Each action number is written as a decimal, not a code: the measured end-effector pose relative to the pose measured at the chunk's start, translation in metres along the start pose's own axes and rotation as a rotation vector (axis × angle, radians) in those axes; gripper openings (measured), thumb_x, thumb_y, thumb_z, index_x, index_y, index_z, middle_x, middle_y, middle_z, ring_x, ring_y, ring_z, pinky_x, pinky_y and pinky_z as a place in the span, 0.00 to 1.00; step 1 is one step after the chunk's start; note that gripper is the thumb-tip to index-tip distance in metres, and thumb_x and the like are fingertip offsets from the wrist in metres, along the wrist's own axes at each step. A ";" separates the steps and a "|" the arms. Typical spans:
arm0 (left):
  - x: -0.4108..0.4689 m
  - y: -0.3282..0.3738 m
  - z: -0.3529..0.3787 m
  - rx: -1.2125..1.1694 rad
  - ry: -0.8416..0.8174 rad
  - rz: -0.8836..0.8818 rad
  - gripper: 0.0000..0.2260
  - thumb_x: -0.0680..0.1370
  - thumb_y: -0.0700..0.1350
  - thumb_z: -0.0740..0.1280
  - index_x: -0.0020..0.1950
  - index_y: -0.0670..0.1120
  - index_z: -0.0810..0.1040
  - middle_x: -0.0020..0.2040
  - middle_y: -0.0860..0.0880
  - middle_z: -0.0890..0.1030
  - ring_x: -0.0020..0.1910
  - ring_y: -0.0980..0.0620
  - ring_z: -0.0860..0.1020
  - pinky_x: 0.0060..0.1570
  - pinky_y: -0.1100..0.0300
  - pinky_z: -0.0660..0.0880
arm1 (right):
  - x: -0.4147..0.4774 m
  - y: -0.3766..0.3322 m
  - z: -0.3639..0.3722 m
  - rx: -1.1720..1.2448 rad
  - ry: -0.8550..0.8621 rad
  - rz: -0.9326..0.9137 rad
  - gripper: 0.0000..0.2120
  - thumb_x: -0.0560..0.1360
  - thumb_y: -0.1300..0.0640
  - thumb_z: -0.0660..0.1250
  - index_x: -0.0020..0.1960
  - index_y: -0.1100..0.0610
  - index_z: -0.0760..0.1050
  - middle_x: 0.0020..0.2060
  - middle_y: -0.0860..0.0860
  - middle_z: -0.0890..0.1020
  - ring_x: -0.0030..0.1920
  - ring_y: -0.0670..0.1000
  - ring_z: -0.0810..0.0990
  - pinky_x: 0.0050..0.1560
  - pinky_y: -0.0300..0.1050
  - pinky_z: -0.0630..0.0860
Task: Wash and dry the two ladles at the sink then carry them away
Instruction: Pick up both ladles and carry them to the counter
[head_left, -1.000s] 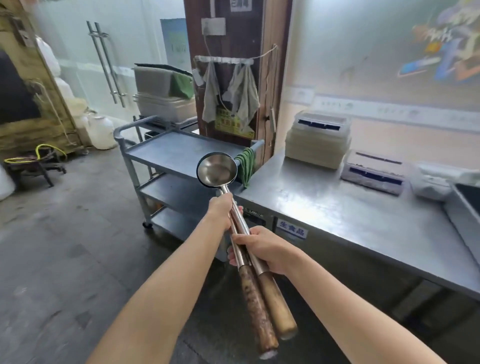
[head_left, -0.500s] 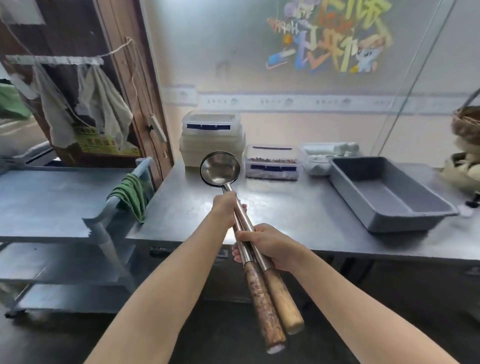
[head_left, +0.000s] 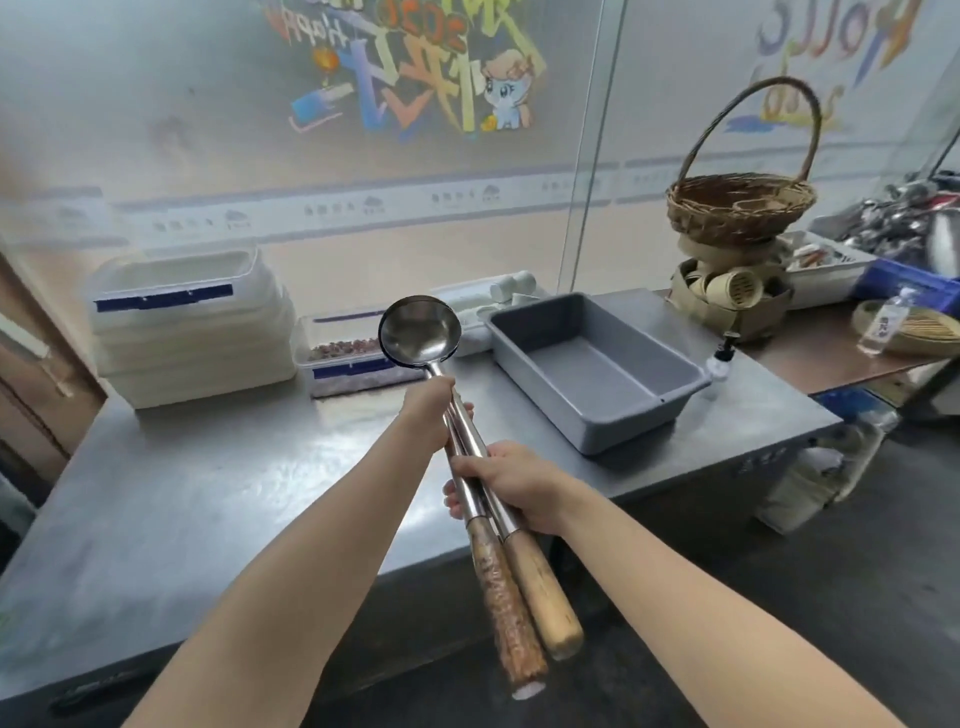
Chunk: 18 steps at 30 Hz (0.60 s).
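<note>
I hold two steel ladles (head_left: 420, 332) stacked together, their bowls nested and raised over the steel table (head_left: 218, 488). Their long shafts run side by side down to two wooden handles (head_left: 524, 597) that point toward me. My left hand (head_left: 428, 408) grips both shafts just below the bowls. My right hand (head_left: 511, 480) grips the shafts lower down, right above the wooden handles. Only the top bowl shows; the second bowl is hidden beneath it.
On the table stand a stack of white lidded boxes (head_left: 192, 332), a clear food box (head_left: 348, 361) and a grey tub (head_left: 592, 369). A wicker basket (head_left: 740, 205) and crates of utensils (head_left: 904, 244) sit on a wooden table at the right. Dark floor lies below.
The view has swung right from the steel trolley and hanging cloths to the table with the grey tub and basket. Both hands keep the same hold on the ladles.
</note>
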<state>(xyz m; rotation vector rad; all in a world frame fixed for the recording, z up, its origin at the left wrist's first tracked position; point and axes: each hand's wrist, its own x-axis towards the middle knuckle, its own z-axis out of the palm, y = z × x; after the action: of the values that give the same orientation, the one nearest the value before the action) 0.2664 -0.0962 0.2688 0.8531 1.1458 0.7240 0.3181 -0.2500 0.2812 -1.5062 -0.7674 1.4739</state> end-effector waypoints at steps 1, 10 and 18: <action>0.011 -0.003 0.019 0.010 -0.016 -0.010 0.10 0.81 0.42 0.63 0.60 0.38 0.70 0.38 0.39 0.76 0.33 0.44 0.77 0.35 0.55 0.75 | 0.005 -0.002 -0.018 0.003 0.013 0.004 0.06 0.82 0.63 0.65 0.52 0.67 0.74 0.44 0.63 0.83 0.37 0.55 0.85 0.42 0.47 0.83; 0.109 -0.031 0.186 0.034 -0.046 -0.074 0.15 0.80 0.42 0.65 0.64 0.38 0.71 0.41 0.38 0.78 0.33 0.45 0.79 0.31 0.56 0.74 | 0.054 -0.025 -0.196 -0.009 0.029 0.076 0.13 0.83 0.62 0.63 0.62 0.70 0.71 0.46 0.63 0.82 0.38 0.54 0.85 0.39 0.45 0.83; 0.182 -0.033 0.305 0.009 -0.019 -0.118 0.16 0.80 0.42 0.64 0.65 0.38 0.67 0.39 0.37 0.78 0.33 0.44 0.78 0.31 0.55 0.74 | 0.115 -0.053 -0.330 -0.008 0.014 0.105 0.20 0.82 0.61 0.65 0.66 0.75 0.69 0.44 0.63 0.82 0.38 0.55 0.84 0.39 0.49 0.84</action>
<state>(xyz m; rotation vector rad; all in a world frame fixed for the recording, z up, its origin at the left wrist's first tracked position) 0.6093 -0.0200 0.2099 0.7921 1.1730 0.6130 0.6629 -0.1785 0.2508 -1.5824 -0.6960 1.5366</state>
